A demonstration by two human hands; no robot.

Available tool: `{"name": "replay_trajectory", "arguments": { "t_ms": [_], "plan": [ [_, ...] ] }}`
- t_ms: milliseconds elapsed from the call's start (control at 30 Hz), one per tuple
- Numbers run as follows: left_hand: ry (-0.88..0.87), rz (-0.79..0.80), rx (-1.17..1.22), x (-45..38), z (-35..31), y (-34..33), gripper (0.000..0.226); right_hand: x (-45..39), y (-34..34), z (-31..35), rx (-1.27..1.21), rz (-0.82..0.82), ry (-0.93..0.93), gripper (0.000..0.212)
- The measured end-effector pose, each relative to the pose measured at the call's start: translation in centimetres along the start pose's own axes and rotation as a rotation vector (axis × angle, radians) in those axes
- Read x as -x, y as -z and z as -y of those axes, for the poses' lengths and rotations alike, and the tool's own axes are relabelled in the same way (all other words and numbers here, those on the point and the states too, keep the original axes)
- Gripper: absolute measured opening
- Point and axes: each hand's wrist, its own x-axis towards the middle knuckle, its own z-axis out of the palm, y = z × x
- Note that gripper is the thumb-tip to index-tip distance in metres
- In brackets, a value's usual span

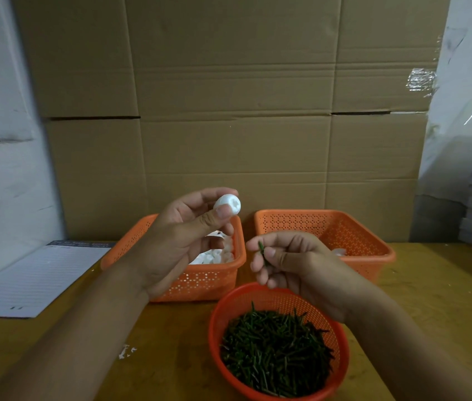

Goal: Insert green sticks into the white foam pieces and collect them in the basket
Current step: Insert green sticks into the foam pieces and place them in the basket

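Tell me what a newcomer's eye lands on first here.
The left hand holds a white foam ball up at centre, while the right hand pinches a green stick just below it. In front, a round orange basket brims with green sticks.

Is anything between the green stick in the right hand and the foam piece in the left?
Nothing visible. The green stick and the foam piece are apart, with only open air between them.
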Motion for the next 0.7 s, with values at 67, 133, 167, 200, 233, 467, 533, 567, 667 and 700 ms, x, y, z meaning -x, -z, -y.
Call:
{"name": "replay_trajectory", "arguments": {
  "t_ms": [67,133,167,200,233,467,533,567,667,700],
  "plan": [
    [-0.001,0.002,0.002,-0.01,-0.07,-0.03,0.051,0.02,-0.01,-0.07,0.009,0.007,-0.006,0.024],
    [0.003,0.002,0.003,0.0,-0.09,-0.08,0.049,0.1,-0.06,-0.01,0.014,0.024,-0.008,0.022],
    [0.006,0.001,0.001,-0.01,-0.08,-0.1,0.047,0.14,-0.08,0.05,0.013,0.036,-0.008,0.021],
    [0.008,0.001,0.0,0.0,-0.09,-0.11,0.045,0.17,-0.09,0.1,0.006,0.051,-0.006,0.019],
    [0.009,0.003,-0.001,0.0,-0.08,-0.12,0.046,0.21,-0.08,0.14,-0.005,0.067,-0.002,0.016],
    [0.012,0.003,-0.007,0.06,-0.11,-0.16,0.053,0.28,0.04,0.23,-0.094,0.117,0.039,0.009],
    [0.014,0.006,-0.005,0.08,-0.11,-0.18,0.052,0.21,0.05,0.14,-0.096,0.108,0.042,0.01],
    [0.013,0.007,-0.005,0.08,-0.11,-0.21,0.052,0.18,0.04,0.1,-0.094,0.102,0.043,0.011],
    [0.01,0.008,-0.006,0.07,-0.09,-0.23,0.052,0.21,0.01,0.06,-0.091,0.092,0.035,0.018],
    [0.009,0.009,-0.006,0.07,-0.07,-0.23,0.052,0.25,0.0,0.08,-0.09,0.091,0.029,0.021]
  ]
}}
